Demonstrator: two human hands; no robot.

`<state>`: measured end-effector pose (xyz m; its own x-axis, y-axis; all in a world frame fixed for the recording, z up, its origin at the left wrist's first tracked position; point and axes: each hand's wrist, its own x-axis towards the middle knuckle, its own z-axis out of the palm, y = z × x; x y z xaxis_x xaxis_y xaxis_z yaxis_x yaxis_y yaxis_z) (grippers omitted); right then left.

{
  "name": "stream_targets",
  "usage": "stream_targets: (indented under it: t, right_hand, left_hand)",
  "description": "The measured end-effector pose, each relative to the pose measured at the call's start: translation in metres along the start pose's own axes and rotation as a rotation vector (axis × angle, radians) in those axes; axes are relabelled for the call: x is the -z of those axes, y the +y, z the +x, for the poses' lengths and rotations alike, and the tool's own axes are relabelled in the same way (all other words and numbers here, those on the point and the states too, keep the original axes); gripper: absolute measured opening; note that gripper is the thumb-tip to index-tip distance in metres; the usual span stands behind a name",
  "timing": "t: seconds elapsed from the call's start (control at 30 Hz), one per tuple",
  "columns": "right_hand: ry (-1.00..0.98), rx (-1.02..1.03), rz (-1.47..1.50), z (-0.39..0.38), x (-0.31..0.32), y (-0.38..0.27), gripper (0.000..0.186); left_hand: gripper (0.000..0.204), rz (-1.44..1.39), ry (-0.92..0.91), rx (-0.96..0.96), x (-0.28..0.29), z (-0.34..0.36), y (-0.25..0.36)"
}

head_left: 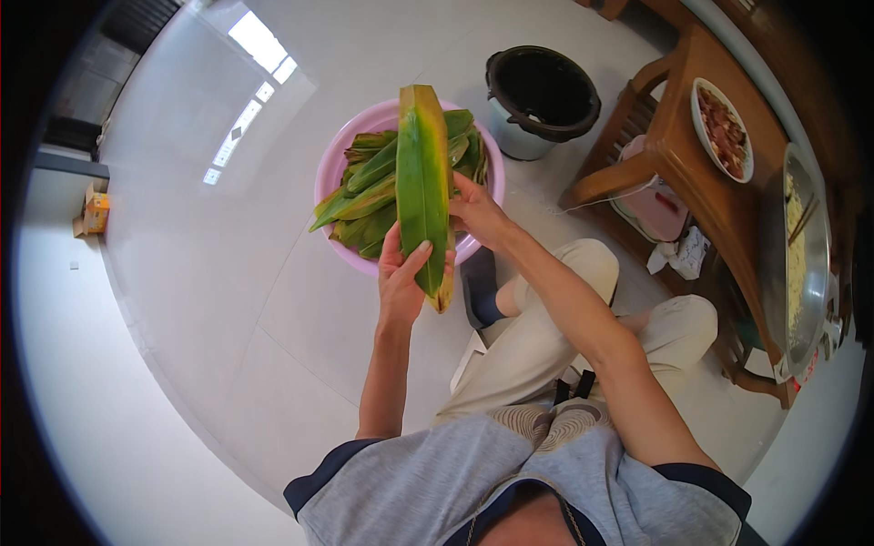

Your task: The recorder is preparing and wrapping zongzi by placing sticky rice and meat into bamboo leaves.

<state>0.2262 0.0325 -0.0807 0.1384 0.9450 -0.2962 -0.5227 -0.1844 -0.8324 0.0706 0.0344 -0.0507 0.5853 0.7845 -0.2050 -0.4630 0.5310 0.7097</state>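
Long, broad green leaves [423, 173], yellowed along one edge and looking like bamboo leaves, are held upright in front of me, at least two overlapping. My left hand [403, 284] grips them near the lower end, its thumb pressed flat on the front. My right hand [477, 215] pinches the right edge about halfway up; its fingertips are partly hidden behind the leaf. Below them, a pink basin [330, 164] on the floor holds a loose pile of similar leaves [364, 196], some with brown or yellow tips.
A dark-rimmed bucket [543, 96] stands beyond the basin to the right. On the wooden stand [696, 100] at the right are an oval plate of cut meat [724, 132] and a large metal bowl [801, 282] with pale grains and chopsticks. Tissues [687, 255] lie on its lower shelf.
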Motion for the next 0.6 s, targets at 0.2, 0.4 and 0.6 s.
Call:
stream_targets:
  t: [0.2, 0.4, 0.6]
  right_hand:
    - [0.008, 0.139, -0.016, -0.046, 0.018, -0.039, 0.034]
    - [-0.077, 0.11, 0.454, -0.081, 0.034, -0.056, 0.03]
    - [0.14, 0.368, 0.028, -0.106, 0.043, -0.071, 0.029]
  left_hand:
    - [0.032, 0.12, -0.004, 0.108, -0.033, -0.002, -0.017]
    - [0.034, 0.284, -0.101, 0.105, -0.054, -0.016, -0.032]
    - [0.036, 0.9, -0.128, -0.042, -0.067, -0.018, -0.006]
